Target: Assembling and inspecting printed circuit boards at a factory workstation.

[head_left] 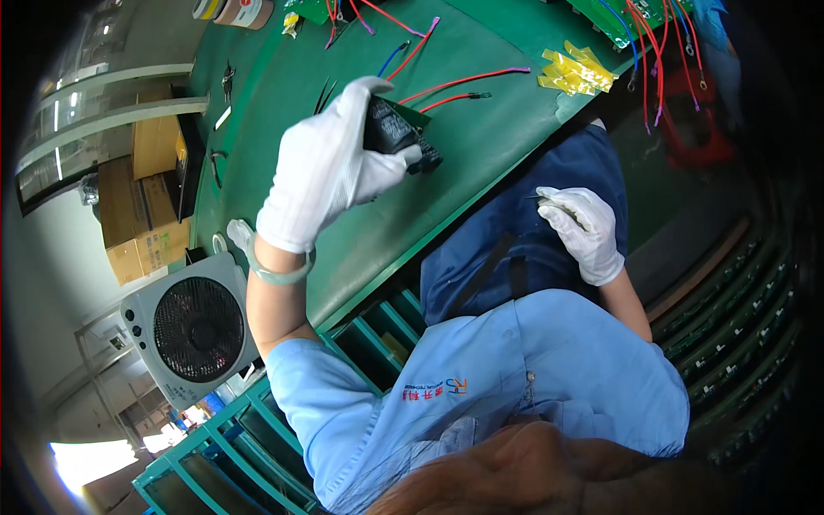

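Observation:
My left hand [322, 167], in a white glove, is raised over the green bench top. Its thumb and fingers close round a small circuit board [415, 115] carrying black block-shaped components [388, 129]. Red wires [463, 83] and a short blue wire [393, 60] stretch away from beside it. My right hand [584, 232], also gloved in white, is held low over my dark blue trousers, apart from the bench. Its fingers are drawn together, and a tiny dark tip shows at them; what it belongs to is hidden.
Yellow tape strips [577, 70] hang at the bench edge, near another green board [622, 17] with dangling wires. A grey box fan [199, 326] stands at left, below cardboard boxes [137, 215]. Pliers [227, 79] lie on the bench. Racked boards [730, 343] fill the right side.

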The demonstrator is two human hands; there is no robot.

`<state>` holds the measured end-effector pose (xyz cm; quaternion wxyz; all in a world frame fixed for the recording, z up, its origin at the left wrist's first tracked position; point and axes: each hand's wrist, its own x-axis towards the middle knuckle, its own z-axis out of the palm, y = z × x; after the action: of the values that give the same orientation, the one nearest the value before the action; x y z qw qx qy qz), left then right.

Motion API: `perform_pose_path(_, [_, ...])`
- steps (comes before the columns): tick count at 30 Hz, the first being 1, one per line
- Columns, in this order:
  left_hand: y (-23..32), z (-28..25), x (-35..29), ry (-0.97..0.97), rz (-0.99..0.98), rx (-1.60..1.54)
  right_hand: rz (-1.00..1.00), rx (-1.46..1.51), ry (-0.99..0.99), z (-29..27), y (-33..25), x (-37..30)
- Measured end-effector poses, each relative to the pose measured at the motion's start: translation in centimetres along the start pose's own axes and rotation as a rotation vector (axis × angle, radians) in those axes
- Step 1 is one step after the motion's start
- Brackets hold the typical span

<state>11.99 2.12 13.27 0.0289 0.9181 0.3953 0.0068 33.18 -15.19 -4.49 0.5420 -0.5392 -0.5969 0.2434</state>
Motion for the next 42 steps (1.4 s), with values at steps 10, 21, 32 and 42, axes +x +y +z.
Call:
perform_pose_path(10, [-3.5, 1.7, -0.4, 0.246, -0.104, -0.116, 0.399, 0.155, -0.244, 1.9, -1.0, -0.9])
perform_pose_path(21, [-13.1, 5.2, -6.2, 0.292, -0.706, -0.934, 0.059, -0.125, -0.428, 3.0, -3.3, 1.0])
perform_pose_path(32, [-17.0, 12.1, -12.8, 1.014, -0.986, -1.792, 0.507, 0.634, -0.719, 11.9, -7.4, 4.0])
perform_pose_path(42, [-15.0, 12.1, -12.3, 0.969, -0.805, -1.993, 0.459, 0.991, -0.132, 18.4, -2.9, 7.6])
